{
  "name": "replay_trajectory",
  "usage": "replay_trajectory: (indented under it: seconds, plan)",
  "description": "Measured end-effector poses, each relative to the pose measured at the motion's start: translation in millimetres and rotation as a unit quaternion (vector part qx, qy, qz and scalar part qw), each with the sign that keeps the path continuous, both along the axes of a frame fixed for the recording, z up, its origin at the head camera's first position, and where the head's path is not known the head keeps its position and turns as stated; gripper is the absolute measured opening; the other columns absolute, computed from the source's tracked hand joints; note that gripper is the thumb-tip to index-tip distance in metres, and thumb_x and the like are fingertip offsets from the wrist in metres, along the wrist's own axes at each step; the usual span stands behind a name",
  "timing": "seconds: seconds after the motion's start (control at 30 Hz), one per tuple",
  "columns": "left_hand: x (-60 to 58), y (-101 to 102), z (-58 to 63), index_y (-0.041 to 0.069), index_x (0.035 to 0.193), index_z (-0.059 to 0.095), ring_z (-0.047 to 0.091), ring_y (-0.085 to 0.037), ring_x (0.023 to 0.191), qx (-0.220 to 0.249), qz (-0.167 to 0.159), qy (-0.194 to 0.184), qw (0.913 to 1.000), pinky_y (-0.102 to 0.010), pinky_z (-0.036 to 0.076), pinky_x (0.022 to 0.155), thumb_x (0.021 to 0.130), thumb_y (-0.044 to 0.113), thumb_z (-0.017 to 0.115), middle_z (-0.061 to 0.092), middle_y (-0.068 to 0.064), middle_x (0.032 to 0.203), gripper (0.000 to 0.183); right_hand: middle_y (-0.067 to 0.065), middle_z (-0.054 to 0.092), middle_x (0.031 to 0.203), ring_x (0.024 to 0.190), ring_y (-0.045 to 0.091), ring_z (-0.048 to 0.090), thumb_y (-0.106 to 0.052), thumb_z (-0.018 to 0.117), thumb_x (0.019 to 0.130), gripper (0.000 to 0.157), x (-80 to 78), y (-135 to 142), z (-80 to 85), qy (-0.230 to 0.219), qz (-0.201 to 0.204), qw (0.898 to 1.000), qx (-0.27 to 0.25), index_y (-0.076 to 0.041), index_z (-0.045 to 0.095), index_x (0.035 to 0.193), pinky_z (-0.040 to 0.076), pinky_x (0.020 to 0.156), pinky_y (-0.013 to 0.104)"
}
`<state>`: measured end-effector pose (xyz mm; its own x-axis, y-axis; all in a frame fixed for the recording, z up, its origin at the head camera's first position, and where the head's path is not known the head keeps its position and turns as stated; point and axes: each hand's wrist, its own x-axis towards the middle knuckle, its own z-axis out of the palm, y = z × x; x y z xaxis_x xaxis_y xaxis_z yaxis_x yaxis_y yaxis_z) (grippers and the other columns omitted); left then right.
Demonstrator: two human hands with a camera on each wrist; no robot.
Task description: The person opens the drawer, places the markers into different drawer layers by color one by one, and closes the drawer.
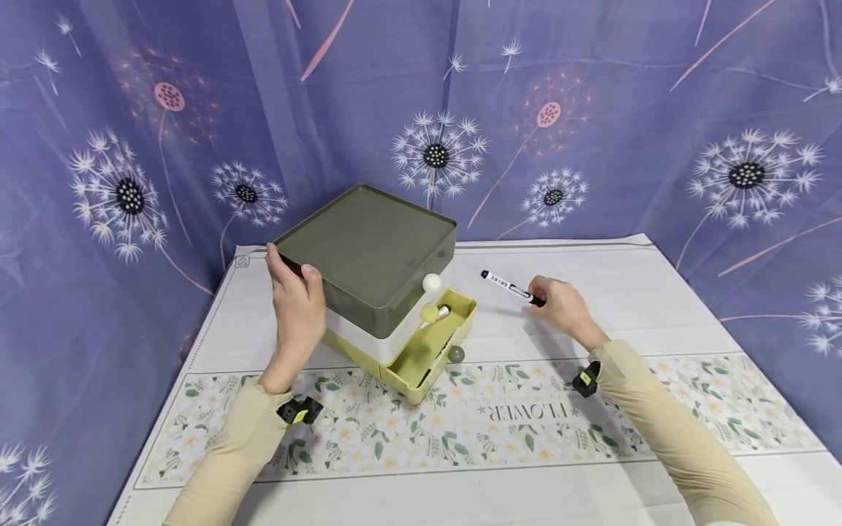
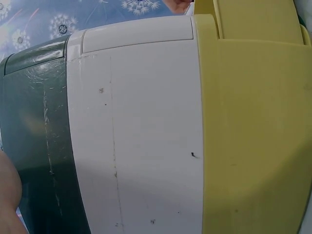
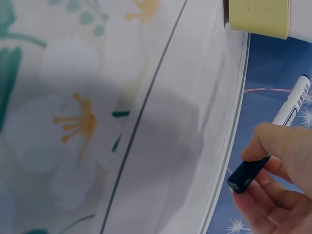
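A three-tier drawer box (image 1: 368, 245), dark green over white over yellow-green, stands turned at an angle on the table. Its yellow bottom drawer (image 1: 427, 354) is pulled out; a white pen-like item (image 1: 444, 312) and a thin dark item lie inside. My left hand (image 1: 296, 310) rests against the box's left side near the top edge, fingers fairly straight. In the left wrist view the box's side wall (image 2: 136, 131) fills the picture. To the right of the box my right hand (image 1: 559, 303) pinches a white marker (image 1: 509, 287) by its black end, above the table.
Round knobs mark the drawers: white (image 1: 431, 283), yellow (image 1: 430, 313) and grey (image 1: 455, 354). A flower-printed cloth (image 1: 500, 416) covers the table. Behind and at both sides hangs a blue dandelion curtain (image 1: 368, 88).
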<state>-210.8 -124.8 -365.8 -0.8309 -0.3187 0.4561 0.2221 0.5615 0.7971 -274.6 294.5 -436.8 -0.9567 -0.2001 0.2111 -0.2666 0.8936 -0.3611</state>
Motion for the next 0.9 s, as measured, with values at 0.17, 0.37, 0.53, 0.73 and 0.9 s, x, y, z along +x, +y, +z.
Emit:
replay_trajectory:
  seconds: [0.17, 0.37, 0.53, 0.73, 0.9]
  plan:
    - [-0.2, 0, 0.6, 0.004, 0.147, 0.002, 0.031, -0.042, 0.131, 0.001, 0.002, 0.0, 1.0, -0.049, 0.028, 0.105, 0.096, 0.034, 0.028, 0.007, -0.021, 0.152, 0.065, 0.004, 0.063, 0.077, 0.069, 0.019, 0.057, -0.01, 0.068, 0.068, 0.021, 1.6, -4, 3.3, 0.011, 0.004, 1.0, -0.005, -0.012, 0.06, 0.086, 0.043, 0.064, 0.035]
    - [0.7, 0, 1.4, 0.005, 0.147, 0.001, 0.03, -0.042, 0.131, 0.001, 0.005, -0.004, 1.0, -0.049, 0.028, 0.105, 0.096, 0.033, 0.027, 0.006, -0.022, 0.152, 0.064, 0.003, 0.061, 0.075, 0.067, 0.018, 0.054, -0.007, 0.066, 0.067, 0.02, 4.1, -8, 7.8, 0.022, 0.01, 1.0, -0.004, -0.012, 0.06, 0.085, 0.041, 0.061, 0.034]
    - [0.9, 1, 1.8, 0.004, 0.147, 0.001, 0.027, -0.04, 0.133, 0.002, 0.002, -0.004, 1.0, -0.049, 0.027, 0.106, 0.096, 0.034, 0.027, 0.006, -0.022, 0.152, 0.064, 0.002, 0.06, 0.076, 0.068, 0.018, 0.054, -0.008, 0.067, 0.066, 0.021, 4.2, -10, 8.1, 0.029, 0.014, 0.999, 0.005, -0.014, 0.059, 0.084, 0.041, 0.061, 0.035]
    - [1.3, 1, 2.1, 0.005, 0.147, 0.001, 0.027, -0.04, 0.133, 0.001, 0.002, -0.006, 1.0, -0.049, 0.027, 0.106, 0.096, 0.033, 0.027, 0.006, -0.021, 0.152, 0.064, 0.003, 0.061, 0.078, 0.07, 0.019, 0.056, -0.007, 0.067, 0.066, 0.022, 5.5, -12, 7.9, 0.032, 0.023, 0.999, 0.005, -0.014, 0.06, 0.086, 0.043, 0.063, 0.037]
    - [0.8, 1, 1.4, 0.005, 0.147, 0.001, 0.024, -0.039, 0.135, 0.001, 0.003, -0.006, 1.0, -0.048, 0.026, 0.107, 0.096, 0.033, 0.027, 0.006, -0.022, 0.152, 0.064, 0.002, 0.061, 0.077, 0.07, 0.019, 0.056, -0.007, 0.067, 0.066, 0.022, 7.5, -16, 11.6, 0.043, 0.026, 0.999, 0.008, -0.014, 0.06, 0.086, 0.043, 0.064, 0.037]
